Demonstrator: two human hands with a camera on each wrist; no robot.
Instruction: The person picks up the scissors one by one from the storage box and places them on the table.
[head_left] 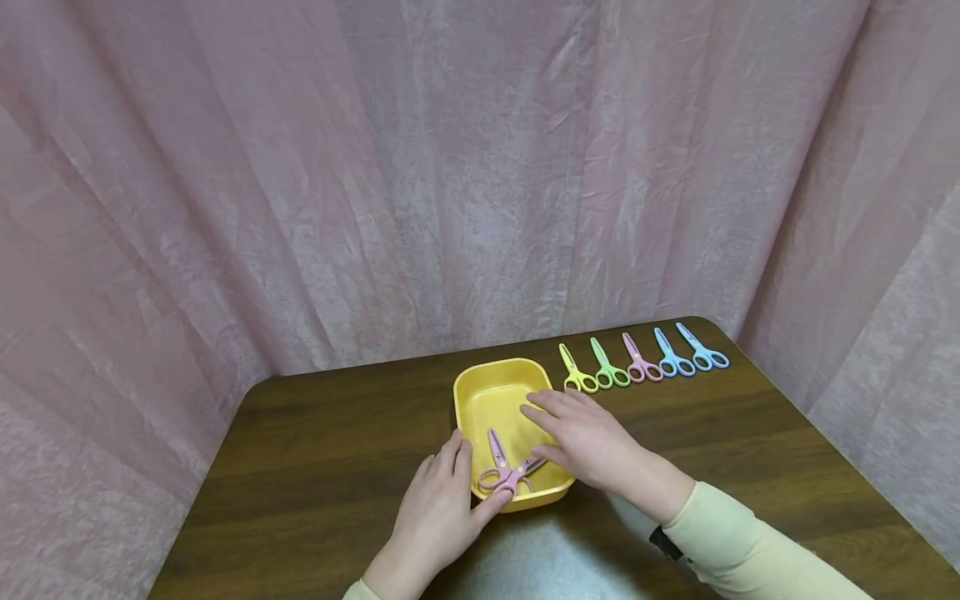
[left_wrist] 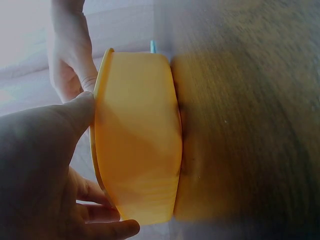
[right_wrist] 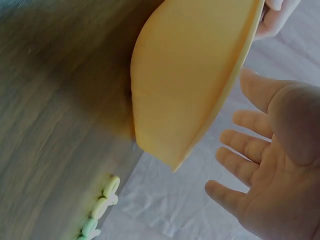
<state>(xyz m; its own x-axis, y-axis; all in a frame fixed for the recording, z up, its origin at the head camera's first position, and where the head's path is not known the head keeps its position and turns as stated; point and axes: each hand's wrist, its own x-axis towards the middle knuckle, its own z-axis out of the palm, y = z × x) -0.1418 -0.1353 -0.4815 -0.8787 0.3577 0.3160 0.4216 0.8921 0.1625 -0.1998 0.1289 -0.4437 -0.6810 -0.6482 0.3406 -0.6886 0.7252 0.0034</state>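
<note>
A yellow plastic tray (head_left: 491,371) stands on the table, with pink scissors (head_left: 497,454) lying in its near end. The scissors look like two pairs crossing each other, blades spread apart. My left hand (head_left: 438,508) grips the tray's near left corner, fingers along the left side and thumb at the near rim. In the left wrist view, the left thumb (left_wrist: 82,107) is right at the rim. Over the tray's right side hovers my right hand (head_left: 588,437), fingers spread and holding nothing. The right wrist view shows its palm (right_wrist: 285,165) beside the tray wall.
A row of scissors lies along the back right of the table: yellow (head_left: 573,371), green (head_left: 609,367), pink (head_left: 640,361) and two blue pairs, one of them blue scissors (head_left: 701,350) at the right end. Behind the dark wooden table (head_left: 337,450) hangs a pink curtain (head_left: 465,183).
</note>
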